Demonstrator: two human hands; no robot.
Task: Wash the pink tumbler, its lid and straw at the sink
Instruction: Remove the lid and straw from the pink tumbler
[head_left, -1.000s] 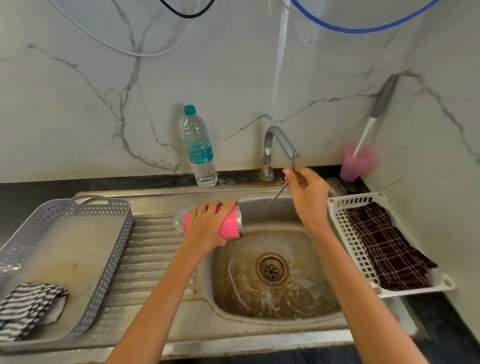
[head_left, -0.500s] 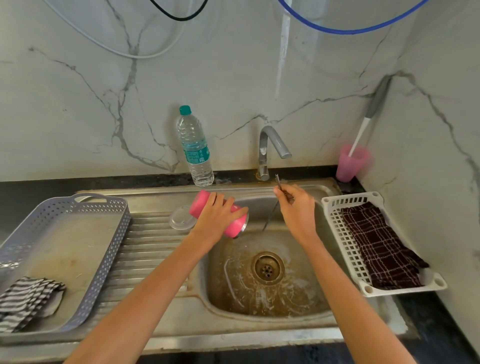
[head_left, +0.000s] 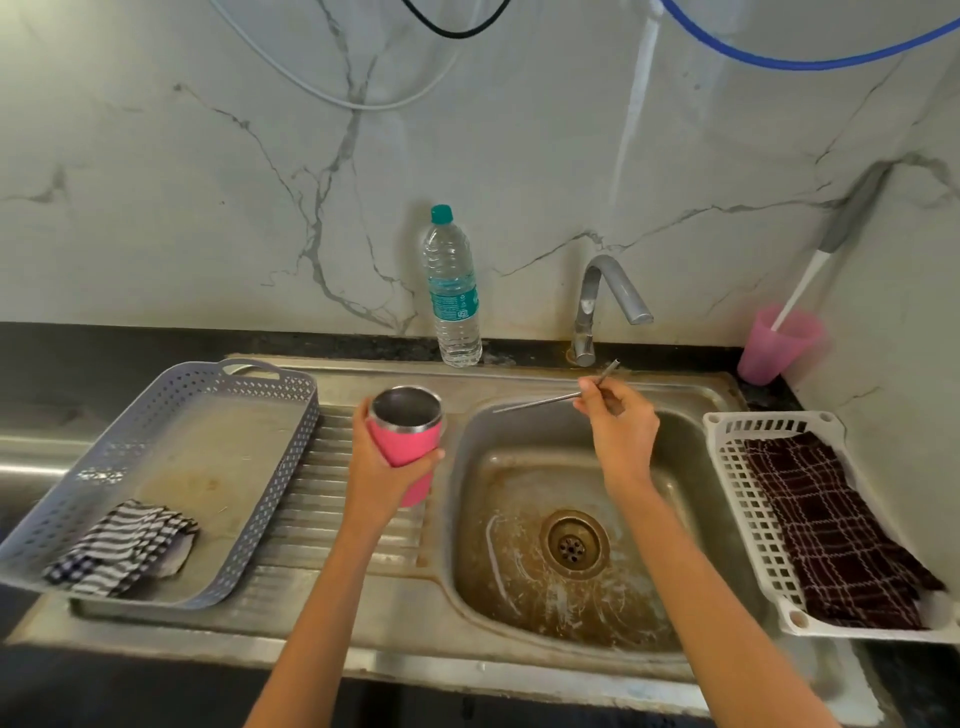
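Observation:
My left hand (head_left: 376, 475) grips the pink tumbler (head_left: 408, 439) upright over the ribbed drainboard, its steel mouth open to the camera. My right hand (head_left: 621, 426) pinches the thin metal straw (head_left: 540, 402), which lies nearly level above the back rim of the sink bowl (head_left: 670, 467), its long end pointing left toward the tumbler. The lid is hidden behind the tumbler and my left hand. No water runs from the tap (head_left: 597, 306).
A grey perforated tray (head_left: 208, 395) with a striped cloth (head_left: 122, 548) sits on the left. A white basket (head_left: 748, 499) holding a dark checked cloth stands right of the bowl. A water bottle (head_left: 452, 296) and a pink cup (head_left: 776, 345) with a brush stand at the back.
My left hand turned the tumbler from lying sideways over the bowl to upright and shifted it left over the drainboard. My right hand lowered the straw from the tap and tipped it nearly level.

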